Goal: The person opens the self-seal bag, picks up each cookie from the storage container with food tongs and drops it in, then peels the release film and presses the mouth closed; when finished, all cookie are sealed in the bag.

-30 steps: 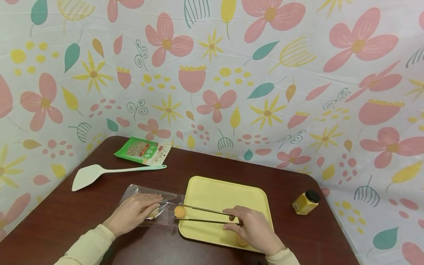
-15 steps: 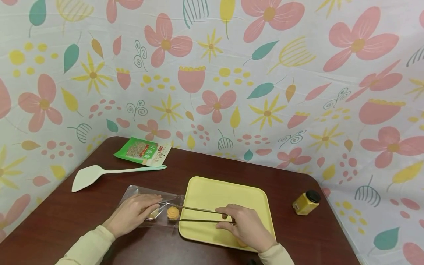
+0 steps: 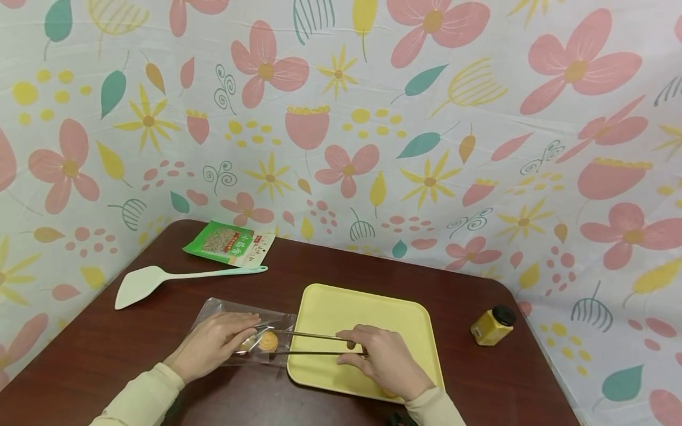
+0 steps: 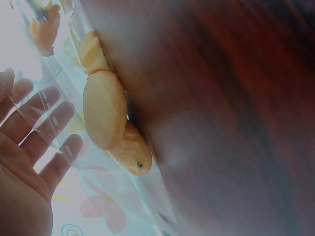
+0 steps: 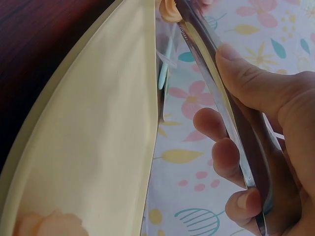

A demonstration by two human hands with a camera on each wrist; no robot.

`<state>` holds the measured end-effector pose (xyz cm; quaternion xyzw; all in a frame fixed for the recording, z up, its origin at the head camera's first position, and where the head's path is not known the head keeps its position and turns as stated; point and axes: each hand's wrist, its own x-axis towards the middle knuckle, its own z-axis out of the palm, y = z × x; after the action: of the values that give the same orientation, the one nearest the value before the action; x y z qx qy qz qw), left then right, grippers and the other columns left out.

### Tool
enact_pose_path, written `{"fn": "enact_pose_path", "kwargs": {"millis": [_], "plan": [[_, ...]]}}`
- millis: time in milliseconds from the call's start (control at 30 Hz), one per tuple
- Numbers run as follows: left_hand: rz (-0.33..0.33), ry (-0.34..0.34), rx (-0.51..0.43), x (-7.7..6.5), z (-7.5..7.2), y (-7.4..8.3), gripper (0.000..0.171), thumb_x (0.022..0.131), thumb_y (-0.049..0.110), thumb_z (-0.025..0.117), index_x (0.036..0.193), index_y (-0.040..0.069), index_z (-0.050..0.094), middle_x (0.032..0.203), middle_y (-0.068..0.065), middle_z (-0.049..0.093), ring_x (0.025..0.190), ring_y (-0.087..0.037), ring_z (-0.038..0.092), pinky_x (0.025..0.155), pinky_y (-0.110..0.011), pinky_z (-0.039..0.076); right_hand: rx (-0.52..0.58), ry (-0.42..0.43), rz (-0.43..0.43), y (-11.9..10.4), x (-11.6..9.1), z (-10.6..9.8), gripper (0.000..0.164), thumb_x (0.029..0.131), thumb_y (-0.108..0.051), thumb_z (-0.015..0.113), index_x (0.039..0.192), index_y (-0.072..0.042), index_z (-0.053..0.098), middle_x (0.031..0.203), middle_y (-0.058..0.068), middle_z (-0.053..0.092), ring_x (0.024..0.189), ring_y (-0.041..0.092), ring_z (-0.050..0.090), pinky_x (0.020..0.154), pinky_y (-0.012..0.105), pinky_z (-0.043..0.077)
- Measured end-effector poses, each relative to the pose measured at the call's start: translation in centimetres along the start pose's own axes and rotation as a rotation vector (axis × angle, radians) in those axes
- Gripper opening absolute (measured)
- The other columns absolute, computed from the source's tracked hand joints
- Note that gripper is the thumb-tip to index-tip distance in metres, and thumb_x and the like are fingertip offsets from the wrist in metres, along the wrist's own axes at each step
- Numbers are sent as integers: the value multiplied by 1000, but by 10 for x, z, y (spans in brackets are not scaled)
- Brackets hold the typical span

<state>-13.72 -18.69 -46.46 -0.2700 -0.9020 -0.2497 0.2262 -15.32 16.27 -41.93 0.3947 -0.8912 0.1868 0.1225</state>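
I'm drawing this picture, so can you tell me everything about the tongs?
The tongs look like shiny metal, with two long, thin arms, and one edge looks ridged near its tip. The right hand grips them, thumb on one arm and fingers on the other. They lie nearly level above the tray, pointing to the person's left. A swirly cookie sits between the tips, by the clear bag. I can't tell how far inside they reach.

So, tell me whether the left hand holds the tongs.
No, the right hand grips the tongs, while the left hand touches the clear bag.
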Motion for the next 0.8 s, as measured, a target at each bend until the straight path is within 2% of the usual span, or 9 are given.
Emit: {"fn": "enact_pose_path", "kwargs": {"millis": [567, 800], "plan": [[9, 5, -4, -1, 0, -1, 26, 89, 25, 67, 111, 12, 71, 111, 4, 67, 101, -12, 62, 84, -35, 51, 28, -33, -12, -9, 13, 7, 32, 81, -41, 72, 110, -28, 68, 80, -20, 56, 55, -8, 40, 47, 13, 36], [14, 10, -3, 0, 0, -1, 26, 88, 25, 68, 111, 12, 71, 110, 3, 67, 100, -13, 62, 84, -35, 51, 26, -19, -43, -10, 17, 9, 33, 81, -41, 72, 110, -26, 68, 81, -16, 60, 57, -7, 43, 48, 13, 37]]}}
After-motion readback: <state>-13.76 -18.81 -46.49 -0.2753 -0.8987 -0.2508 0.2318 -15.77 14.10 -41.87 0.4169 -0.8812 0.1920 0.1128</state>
